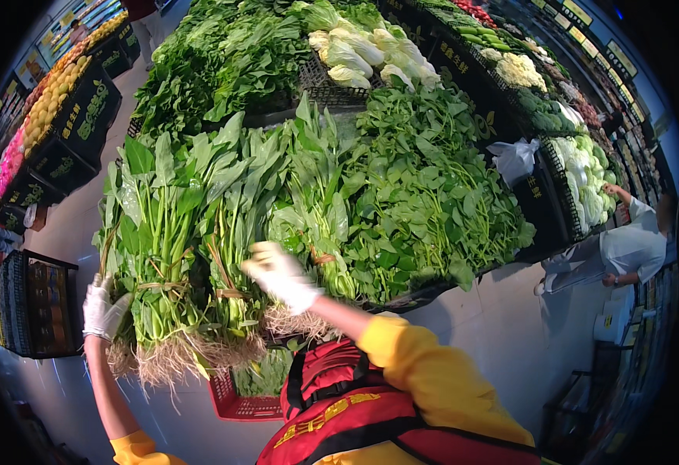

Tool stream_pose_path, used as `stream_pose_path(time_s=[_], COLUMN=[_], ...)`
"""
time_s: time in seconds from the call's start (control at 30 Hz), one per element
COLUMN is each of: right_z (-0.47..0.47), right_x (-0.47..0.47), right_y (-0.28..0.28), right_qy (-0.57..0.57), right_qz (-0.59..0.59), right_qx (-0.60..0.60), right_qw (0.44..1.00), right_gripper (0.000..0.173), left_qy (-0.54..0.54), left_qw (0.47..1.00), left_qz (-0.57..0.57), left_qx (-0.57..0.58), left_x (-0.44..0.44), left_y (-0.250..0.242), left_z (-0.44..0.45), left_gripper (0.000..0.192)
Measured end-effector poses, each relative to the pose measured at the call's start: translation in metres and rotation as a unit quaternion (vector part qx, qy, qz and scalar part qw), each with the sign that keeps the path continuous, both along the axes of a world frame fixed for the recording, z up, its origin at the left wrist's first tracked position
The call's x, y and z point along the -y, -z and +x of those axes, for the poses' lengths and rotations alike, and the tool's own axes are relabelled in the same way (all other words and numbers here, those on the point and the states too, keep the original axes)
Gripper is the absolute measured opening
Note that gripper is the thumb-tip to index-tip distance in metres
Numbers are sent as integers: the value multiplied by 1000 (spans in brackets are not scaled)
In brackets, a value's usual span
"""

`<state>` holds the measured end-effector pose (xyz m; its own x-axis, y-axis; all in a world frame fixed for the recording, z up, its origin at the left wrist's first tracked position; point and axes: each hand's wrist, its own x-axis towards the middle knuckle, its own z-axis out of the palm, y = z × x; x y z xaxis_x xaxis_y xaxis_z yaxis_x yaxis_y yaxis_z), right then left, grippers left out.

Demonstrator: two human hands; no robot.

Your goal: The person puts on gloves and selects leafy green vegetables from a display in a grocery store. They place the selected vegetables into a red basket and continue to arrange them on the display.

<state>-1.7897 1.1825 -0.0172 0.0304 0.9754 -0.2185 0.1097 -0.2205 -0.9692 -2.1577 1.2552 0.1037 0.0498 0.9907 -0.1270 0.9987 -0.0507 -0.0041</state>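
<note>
Tied bundles of leafy greens with roots [162,285] lie along the near left of a vegetable display. My left hand [102,311], in a whitish glove, rests against the left side of the leftmost bundles, thumb apart from the fingers; whether it grips any stems is not clear. My right hand [278,276], gloved too and blurred, is over the gap between a bundle tied with a brown band [232,293] and another banded bundle [323,258]. Its fingers look curled, and what they hold cannot be made out. Loose leafy greens [426,192] spread to the right.
A red plastic basket [246,410] with greens stands below the display's near edge. Napa cabbages [351,52] lie at the back. A plastic bag [514,160] hangs at the right. Another person [630,250] reaches to cabbages on the right-hand stand. Black crates [31,305] stand at left.
</note>
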Motion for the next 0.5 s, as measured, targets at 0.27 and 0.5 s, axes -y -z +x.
stream_pose_path(time_s=[0.27, 0.5], right_z=[178, 225], right_x=[78, 88], right_y=[60, 81], right_qy=[121, -136], right_qz=[194, 96], right_qx=[414, 667], right_qw=[881, 726], right_gripper=[24, 53], left_qy=[191, -87], left_qw=[928, 777], left_qz=[-149, -343], left_qx=[284, 520], left_x=[10, 49], left_y=[-27, 198], left_z=[216, 394], left_gripper=[72, 146])
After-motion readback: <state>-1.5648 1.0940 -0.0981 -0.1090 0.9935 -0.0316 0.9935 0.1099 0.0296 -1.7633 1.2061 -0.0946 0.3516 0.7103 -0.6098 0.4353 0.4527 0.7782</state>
